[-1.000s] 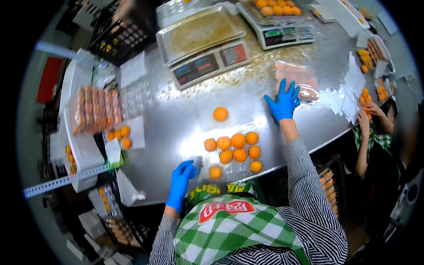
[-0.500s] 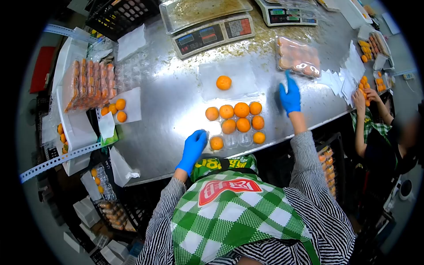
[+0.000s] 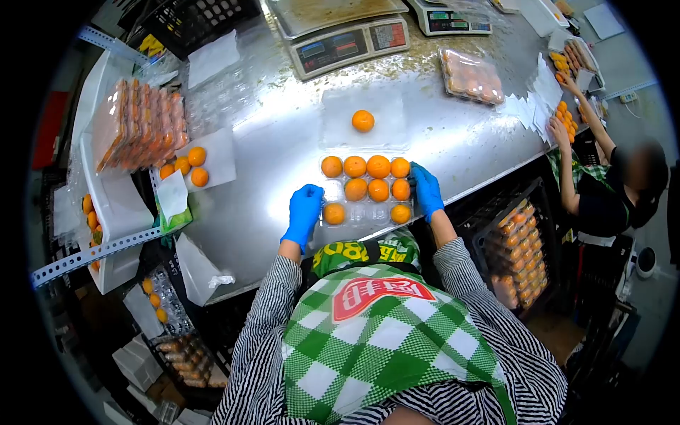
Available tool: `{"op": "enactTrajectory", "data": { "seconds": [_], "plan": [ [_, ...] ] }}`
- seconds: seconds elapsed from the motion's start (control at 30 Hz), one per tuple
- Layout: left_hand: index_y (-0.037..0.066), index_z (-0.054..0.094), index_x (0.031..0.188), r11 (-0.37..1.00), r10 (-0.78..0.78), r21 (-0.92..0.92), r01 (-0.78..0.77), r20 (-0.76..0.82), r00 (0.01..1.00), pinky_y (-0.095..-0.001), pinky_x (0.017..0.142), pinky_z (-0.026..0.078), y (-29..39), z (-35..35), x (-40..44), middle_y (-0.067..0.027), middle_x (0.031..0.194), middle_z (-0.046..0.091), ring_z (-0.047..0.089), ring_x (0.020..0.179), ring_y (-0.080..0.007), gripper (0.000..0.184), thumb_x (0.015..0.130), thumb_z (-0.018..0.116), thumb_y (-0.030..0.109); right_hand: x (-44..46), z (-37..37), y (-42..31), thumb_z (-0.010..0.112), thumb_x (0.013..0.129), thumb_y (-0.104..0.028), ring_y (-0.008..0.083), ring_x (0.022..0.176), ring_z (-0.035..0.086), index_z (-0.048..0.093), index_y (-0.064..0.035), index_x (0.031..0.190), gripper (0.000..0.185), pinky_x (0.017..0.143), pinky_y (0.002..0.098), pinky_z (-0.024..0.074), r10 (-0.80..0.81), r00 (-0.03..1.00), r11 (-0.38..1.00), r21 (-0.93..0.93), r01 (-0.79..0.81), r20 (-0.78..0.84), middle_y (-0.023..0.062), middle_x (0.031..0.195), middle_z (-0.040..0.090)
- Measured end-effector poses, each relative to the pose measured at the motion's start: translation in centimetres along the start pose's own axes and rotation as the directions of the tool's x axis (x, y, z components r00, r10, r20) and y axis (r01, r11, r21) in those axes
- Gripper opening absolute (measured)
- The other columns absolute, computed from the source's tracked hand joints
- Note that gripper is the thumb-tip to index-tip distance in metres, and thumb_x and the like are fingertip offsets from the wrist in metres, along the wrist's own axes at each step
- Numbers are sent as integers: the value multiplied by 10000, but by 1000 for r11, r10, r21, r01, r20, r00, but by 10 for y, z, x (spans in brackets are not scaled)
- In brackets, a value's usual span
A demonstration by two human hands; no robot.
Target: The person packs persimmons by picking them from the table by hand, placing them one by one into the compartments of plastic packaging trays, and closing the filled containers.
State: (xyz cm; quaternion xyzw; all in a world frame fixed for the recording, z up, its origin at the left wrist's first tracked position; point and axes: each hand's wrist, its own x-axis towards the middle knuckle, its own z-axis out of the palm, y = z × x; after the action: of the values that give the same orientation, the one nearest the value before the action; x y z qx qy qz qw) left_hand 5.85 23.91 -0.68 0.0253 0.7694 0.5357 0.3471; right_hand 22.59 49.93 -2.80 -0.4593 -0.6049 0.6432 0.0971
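A clear plastic fruit tray (image 3: 365, 214) lies before me on the metal table, with oranges (image 3: 377, 167) in most of its cups. The second row's left cup and two middle cups nearest me hold none. My left hand (image 3: 304, 212), in a blue glove, is closed on the tray's left edge. Opposite it, my gloved right hand (image 3: 427, 190) grips the right edge, its fingertips partly hidden beside the oranges. Just beyond the tray, a single orange (image 3: 363, 121) rests on a flat clear sheet (image 3: 336, 120), which looks like the tray's lid.
A packed orange box (image 3: 471, 76) lies back right, near white paper slips (image 3: 520, 110). Scales (image 3: 347, 46) stand at the back. Stacked full packs (image 3: 138, 127) and loose oranges (image 3: 198, 176) are left. At right, another person's hands (image 3: 559, 131) handle oranges above a crate (image 3: 520, 248).
My right hand has come from near the packed box down to the tray's right edge. The tray has shifted slightly left. The other person's one arm now reaches farther out. The view has shifted.
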Motion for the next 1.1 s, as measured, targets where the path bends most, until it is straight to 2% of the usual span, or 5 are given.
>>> {"op": "enactTrajectory", "data": {
  "seconds": [0.3,0.4,0.83,0.93,1.1],
  "plan": [
    [15,633,938,987,22,160,-4,-110,994,-295,659,493,-50,-97,-29,-100,813,643,601,693,-150,217,833,620,205,-56,93,9,545,918,-261,202,1007,574,500,-8,1296,457,869,291,464,-115,993,985,-130,113,-7,147,1203,572],
    [26,588,1108,823,454,478,-308,-225,862,-335,765,501,-41,-100,-39,-144,1049,621,619,851,-227,348,803,639,186,-76,105,-4,564,901,-225,223,983,570,496,-25,1297,449,840,310,475,-309,949,895,-357,269,-58,156,1135,560],
    [97,559,1215,397,591,644,-654,365,719,-413,905,417,8,-104,15,-103,1166,577,527,1050,-312,540,709,721,193,-117,130,-34,592,841,-86,252,927,576,499,-80,1284,453,781,331,499,-550,834,726,-474,498,34,134,1088,512],
    [60,565,1205,529,639,527,-665,269,721,-396,912,443,10,-109,10,-103,1157,590,552,1048,-294,502,744,722,183,-122,131,-39,597,834,-70,237,941,579,498,-93,1287,464,782,322,498,-547,836,743,-427,514,55,121,1108,517],
    [6,488,1279,802,219,-596,-19,265,939,-392,955,442,13,-116,-20,-193,1256,534,525,1155,-296,449,907,566,244,-142,155,-74,628,816,-68,202,1001,571,465,-123,1339,551,843,311,473,-490,838,829,-169,533,241,76,1205,517]
  ]
}}
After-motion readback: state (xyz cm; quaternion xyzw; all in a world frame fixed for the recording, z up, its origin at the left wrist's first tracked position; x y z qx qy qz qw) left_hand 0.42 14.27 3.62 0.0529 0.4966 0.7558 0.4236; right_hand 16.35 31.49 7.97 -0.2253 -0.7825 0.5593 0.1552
